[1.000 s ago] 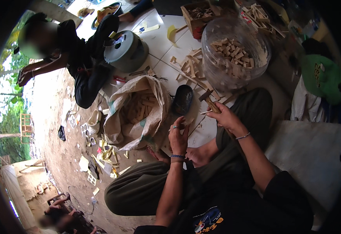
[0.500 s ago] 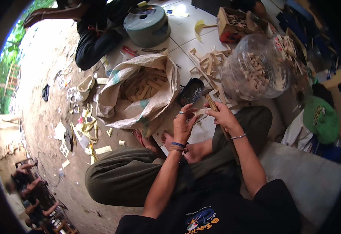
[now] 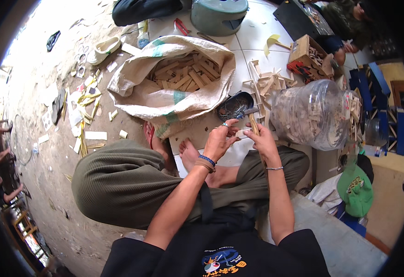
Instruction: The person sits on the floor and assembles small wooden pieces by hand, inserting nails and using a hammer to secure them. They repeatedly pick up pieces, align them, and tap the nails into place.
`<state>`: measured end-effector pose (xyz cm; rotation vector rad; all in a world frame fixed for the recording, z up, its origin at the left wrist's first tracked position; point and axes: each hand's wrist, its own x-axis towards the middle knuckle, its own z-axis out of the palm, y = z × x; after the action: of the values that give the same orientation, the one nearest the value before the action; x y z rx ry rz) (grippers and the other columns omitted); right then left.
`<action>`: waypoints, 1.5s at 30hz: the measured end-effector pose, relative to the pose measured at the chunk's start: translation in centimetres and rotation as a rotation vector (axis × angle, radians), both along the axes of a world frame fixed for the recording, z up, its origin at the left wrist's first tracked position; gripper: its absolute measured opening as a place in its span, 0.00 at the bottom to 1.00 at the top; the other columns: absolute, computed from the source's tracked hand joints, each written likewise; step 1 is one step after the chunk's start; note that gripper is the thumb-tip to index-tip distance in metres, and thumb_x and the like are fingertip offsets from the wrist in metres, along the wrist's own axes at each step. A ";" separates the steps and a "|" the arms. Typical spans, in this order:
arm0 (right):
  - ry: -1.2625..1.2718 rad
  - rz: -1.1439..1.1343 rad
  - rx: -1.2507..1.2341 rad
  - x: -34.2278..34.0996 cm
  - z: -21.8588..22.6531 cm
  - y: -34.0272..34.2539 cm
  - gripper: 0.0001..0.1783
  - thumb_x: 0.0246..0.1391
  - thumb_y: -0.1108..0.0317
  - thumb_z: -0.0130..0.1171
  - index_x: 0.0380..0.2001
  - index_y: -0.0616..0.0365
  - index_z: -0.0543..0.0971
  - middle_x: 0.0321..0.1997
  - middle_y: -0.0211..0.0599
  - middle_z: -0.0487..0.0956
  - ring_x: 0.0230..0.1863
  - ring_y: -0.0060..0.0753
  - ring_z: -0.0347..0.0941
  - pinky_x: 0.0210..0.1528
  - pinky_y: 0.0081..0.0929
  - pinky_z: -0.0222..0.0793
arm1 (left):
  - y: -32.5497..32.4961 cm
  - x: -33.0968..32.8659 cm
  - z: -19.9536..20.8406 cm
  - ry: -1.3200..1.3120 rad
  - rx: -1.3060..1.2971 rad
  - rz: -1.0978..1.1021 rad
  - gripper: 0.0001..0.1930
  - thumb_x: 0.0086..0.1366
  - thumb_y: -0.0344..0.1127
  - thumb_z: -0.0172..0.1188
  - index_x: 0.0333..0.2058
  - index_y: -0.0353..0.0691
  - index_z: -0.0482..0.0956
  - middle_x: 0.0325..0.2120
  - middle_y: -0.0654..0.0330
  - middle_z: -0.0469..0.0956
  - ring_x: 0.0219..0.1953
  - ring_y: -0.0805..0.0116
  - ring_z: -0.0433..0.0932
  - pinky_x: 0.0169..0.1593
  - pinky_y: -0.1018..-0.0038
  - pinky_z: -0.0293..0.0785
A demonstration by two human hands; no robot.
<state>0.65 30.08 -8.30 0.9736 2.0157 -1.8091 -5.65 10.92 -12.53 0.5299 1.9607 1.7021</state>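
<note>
My right hand [image 3: 264, 144] is closed round the wooden handle of a hammer [image 3: 254, 125], whose metal head points up and away from me. Between my two hands is a small pale piece of wood [image 3: 242, 134]. The fingers of my left hand [image 3: 219, 142] pinch it at its left side, and my right thumb lies close to its other end. Just beyond my fingers sits a dark oval tray [image 3: 235, 105] with many thin nails in it. My fingers partly hide the wood piece.
A woven sack [image 3: 132, 87] of wooden strips stands ahead on the left. Farther right are a pile of joined wood pieces [image 3: 269, 83], a big clear plastic jar [image 3: 303, 113] and a wooden box [image 3: 301, 51]. A green stool [image 3: 218, 16] stands beyond; a green cap [image 3: 355, 189] hangs right.
The whole view has shifted and turned, bringing more of the right side into sight. My hands stay close together, still on the wood piece and the hammer.
</note>
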 end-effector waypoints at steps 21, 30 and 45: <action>-0.010 0.061 0.103 0.2 -0.1 0.1 0.20 0.62 0.62 0.72 0.54 0.57 0.82 0.30 0.16 0.77 0.22 0.08 0.62 0.19 0.14 0.54 | 0.1 0.3 -1.3 0.169 -0.025 -0.012 0.24 0.63 0.27 0.70 0.58 0.42 0.77 0.40 0.51 0.89 0.44 0.55 0.89 0.48 0.63 0.84; -0.030 0.080 0.126 0.0 0.5 -0.1 0.19 0.62 0.63 0.72 0.54 0.56 0.82 0.31 0.16 0.77 0.24 0.06 0.63 0.20 0.12 0.55 | 0.2 0.2 -1.0 0.193 -0.060 -0.032 0.24 0.63 0.27 0.70 0.58 0.43 0.78 0.41 0.51 0.89 0.45 0.54 0.88 0.49 0.61 0.85; -0.051 0.038 0.146 0.1 0.7 -0.3 0.19 0.63 0.65 0.71 0.54 0.58 0.82 0.28 0.15 0.73 0.22 0.07 0.62 0.19 0.13 0.56 | -0.2 0.5 -0.4 0.121 -0.078 -0.028 0.17 0.63 0.40 0.74 0.48 0.39 0.83 0.38 0.50 0.87 0.44 0.54 0.88 0.48 0.63 0.84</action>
<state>0.76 29.74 -7.58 1.0028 2.1441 -1.6202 -5.20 10.74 -12.96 0.6420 2.0845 1.6025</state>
